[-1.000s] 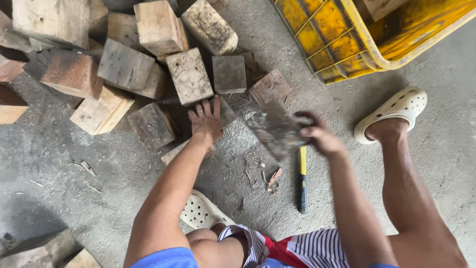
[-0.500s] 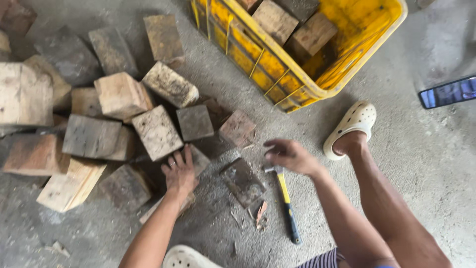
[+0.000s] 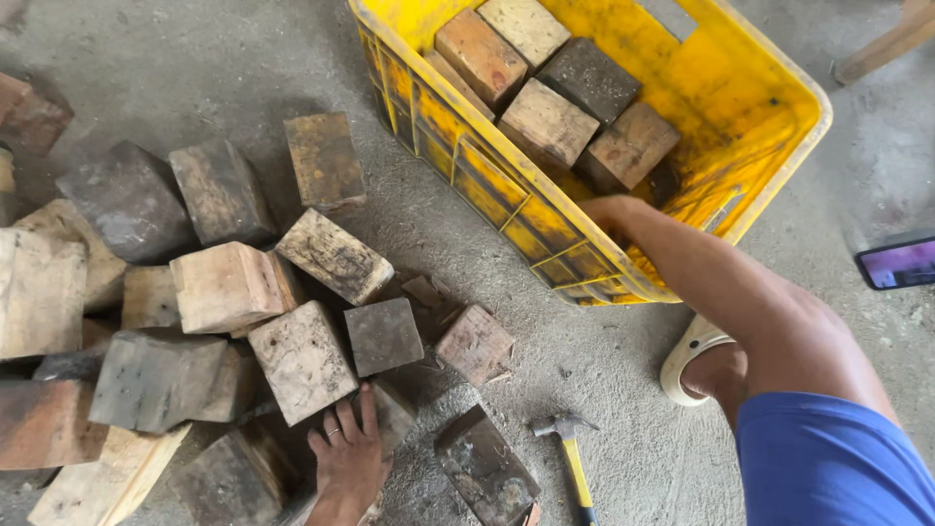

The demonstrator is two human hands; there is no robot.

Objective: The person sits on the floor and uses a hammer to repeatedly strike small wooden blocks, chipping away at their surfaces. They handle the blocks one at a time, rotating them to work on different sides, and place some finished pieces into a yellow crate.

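Observation:
My left hand [image 3: 346, 460] lies flat with its fingers spread on a dark wood block at the bottom edge, holding nothing. My right arm stretches over the near wall of the yellow plastic crate [image 3: 487, 185]. My right hand [image 3: 604, 212] is at the crate's inner wall and mostly hidden, so its grip cannot be made out. Several wood blocks [image 3: 550, 122] lie inside the crate. A flat dark block [image 3: 482, 468] lies on the floor beside a hammer [image 3: 570, 458] with a yellow handle.
A heap of rough wood blocks [image 3: 224, 287] covers the concrete floor on the left. A white sandal [image 3: 687, 356] is on my foot below the crate. A phone [image 3: 896, 263] lies at the right edge, and a wooden stick [image 3: 891, 39] at the top right.
The view has swung toward the crate. My right hand has left the flat dark block and hammer and reached up into the crate. My left hand stays pressed on the blocks.

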